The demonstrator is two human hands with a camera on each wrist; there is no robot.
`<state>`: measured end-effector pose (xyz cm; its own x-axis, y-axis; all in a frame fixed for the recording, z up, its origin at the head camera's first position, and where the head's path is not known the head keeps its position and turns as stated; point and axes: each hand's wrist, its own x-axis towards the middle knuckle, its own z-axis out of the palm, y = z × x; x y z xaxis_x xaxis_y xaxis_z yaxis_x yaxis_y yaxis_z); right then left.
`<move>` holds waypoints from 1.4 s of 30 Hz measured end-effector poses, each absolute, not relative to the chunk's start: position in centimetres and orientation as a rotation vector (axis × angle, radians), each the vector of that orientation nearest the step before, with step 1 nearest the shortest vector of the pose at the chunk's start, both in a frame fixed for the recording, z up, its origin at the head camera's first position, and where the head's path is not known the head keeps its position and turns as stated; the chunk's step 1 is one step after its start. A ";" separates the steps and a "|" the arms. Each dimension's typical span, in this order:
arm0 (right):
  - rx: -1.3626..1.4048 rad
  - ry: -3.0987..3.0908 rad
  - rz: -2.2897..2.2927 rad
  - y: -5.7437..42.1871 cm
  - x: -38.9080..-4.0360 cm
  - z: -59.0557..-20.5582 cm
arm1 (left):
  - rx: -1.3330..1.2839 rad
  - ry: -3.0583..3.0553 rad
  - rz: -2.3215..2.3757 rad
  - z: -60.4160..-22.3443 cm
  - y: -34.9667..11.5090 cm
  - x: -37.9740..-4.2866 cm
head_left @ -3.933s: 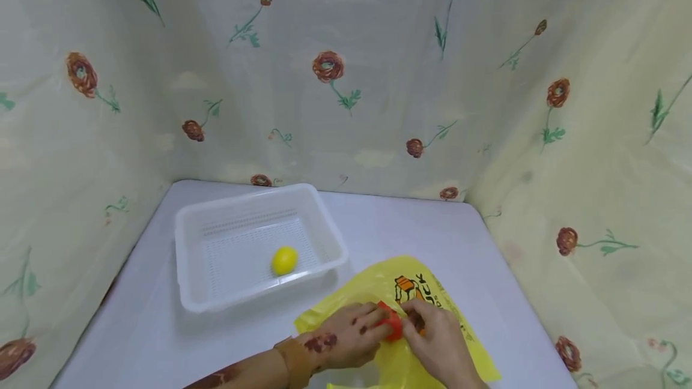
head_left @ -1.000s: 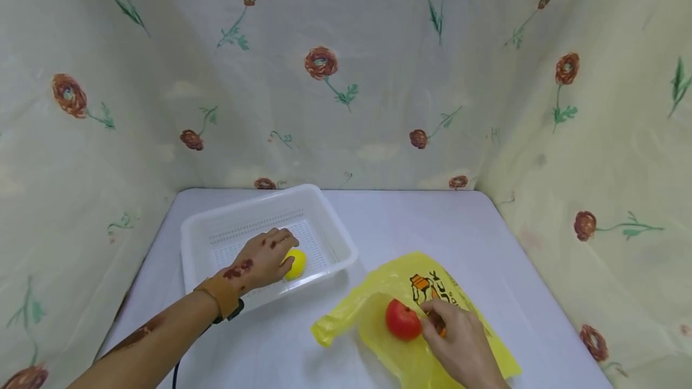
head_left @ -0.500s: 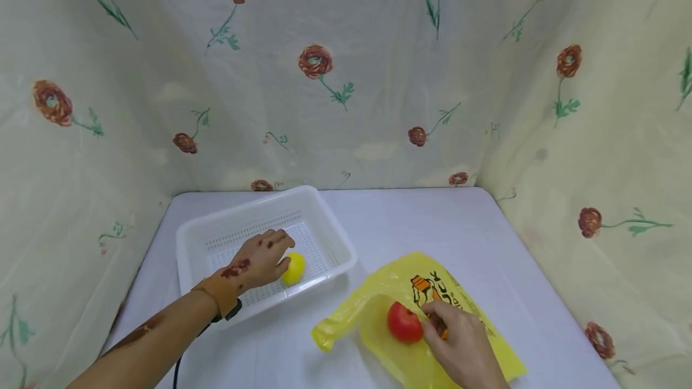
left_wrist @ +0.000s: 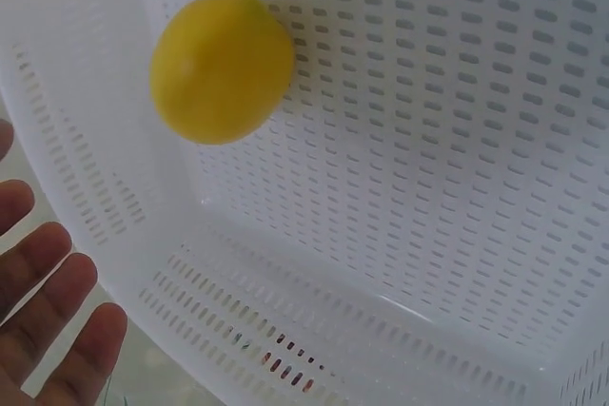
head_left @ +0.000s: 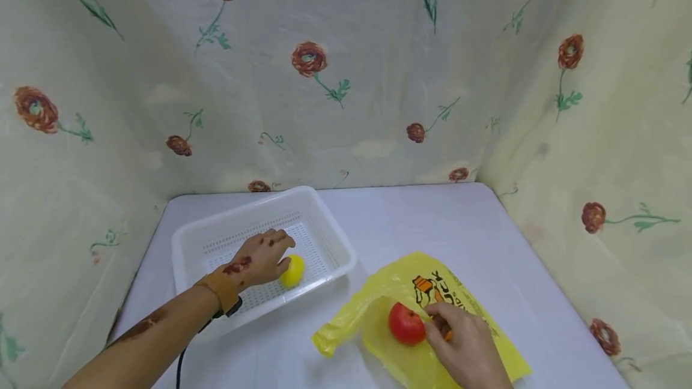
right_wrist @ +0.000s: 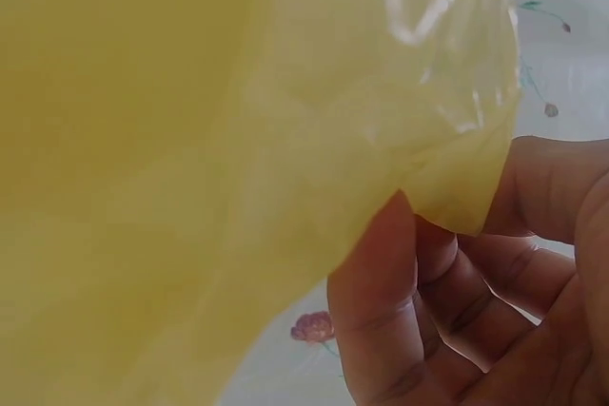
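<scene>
Left hand (head_left: 264, 260) spread over white basket (head_left: 245, 221), near yellow fruit (head_left: 293, 272). Right hand (head_left: 464, 341) pinching yellow bag (head_left: 386, 278), red tomato (head_left: 406, 324) on it.

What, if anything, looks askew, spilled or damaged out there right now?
Nothing looks spilled or damaged. The basket sits askew, its long sides slanting against the back edge of the table. The bag is rumpled, one corner jutting left, though that seems ordinary for thin plastic.
</scene>
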<state>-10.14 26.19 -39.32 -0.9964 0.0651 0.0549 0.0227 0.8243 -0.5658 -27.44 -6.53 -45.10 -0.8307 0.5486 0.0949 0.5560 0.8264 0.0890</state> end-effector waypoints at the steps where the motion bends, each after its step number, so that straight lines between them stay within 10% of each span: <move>1: -0.071 -2.933 0.909 26.2 -10.1 -39.3 | -0.891 -2.950 -0.173 -45.0 -6.5 -27.5; 42: -0.087 -2.803 1.020 27.8 -9.5 -39.8 | -1.051 -3.106 0.012 -47.8 -5.3 -29.7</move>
